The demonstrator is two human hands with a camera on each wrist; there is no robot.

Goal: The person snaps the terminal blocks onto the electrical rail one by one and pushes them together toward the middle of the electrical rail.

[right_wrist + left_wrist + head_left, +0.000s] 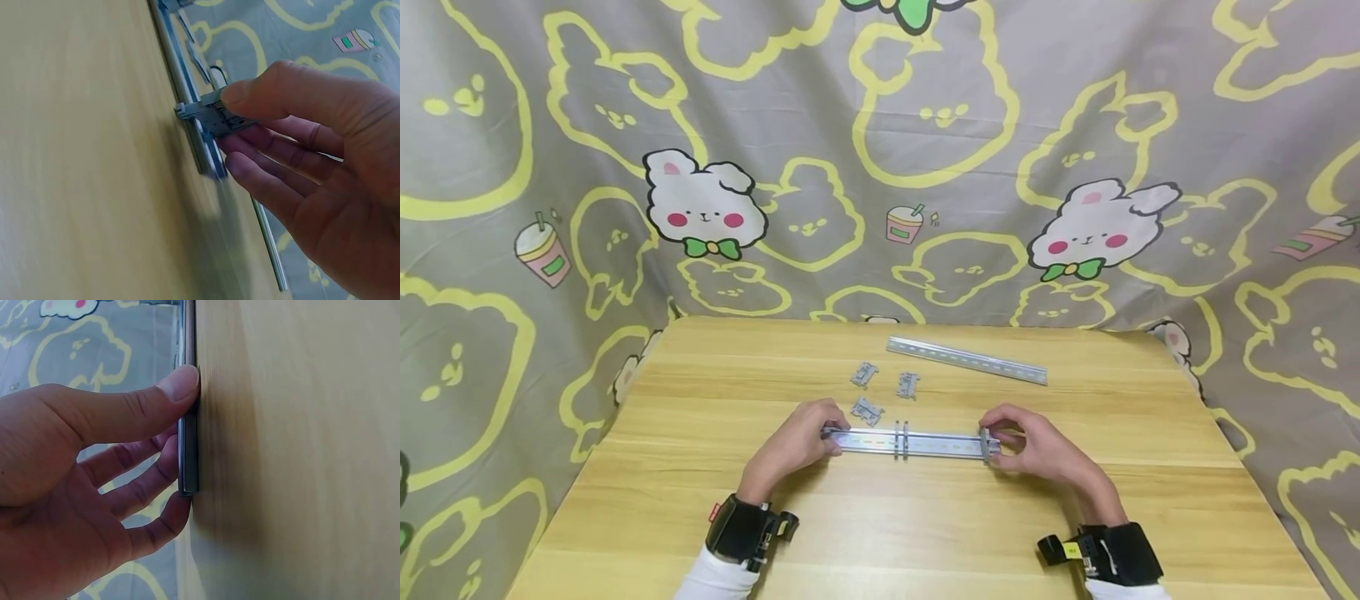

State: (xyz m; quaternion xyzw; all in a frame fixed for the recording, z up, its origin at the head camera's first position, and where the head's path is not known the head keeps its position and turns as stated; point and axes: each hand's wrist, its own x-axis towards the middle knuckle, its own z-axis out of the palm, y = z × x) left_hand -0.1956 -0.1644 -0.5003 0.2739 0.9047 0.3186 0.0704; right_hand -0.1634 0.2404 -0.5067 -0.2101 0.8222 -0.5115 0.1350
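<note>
A slotted metal DIN rail (868, 442) lies crosswise on the table between both hands. My left hand (805, 435) grips its left end; in the left wrist view the thumb (181, 384) presses the near edge and the fingers lie on the far side. At the rail's right end, my right hand (1033, 442) pinches a grey terminal block (215, 117) that sits across the rail, thumb on one face and fingers behind. Two thin grey blocks (906, 440) stand side by side near the rail's middle. Whether the pinched block is fully clipped on, I cannot tell.
Behind the rail lie three loose grey terminal blocks (867, 411) on the wooden table (925, 533). A second metal rail (967, 360) rests slantwise farther back on the right. A patterned curtain (820, 275) closes off the back and sides.
</note>
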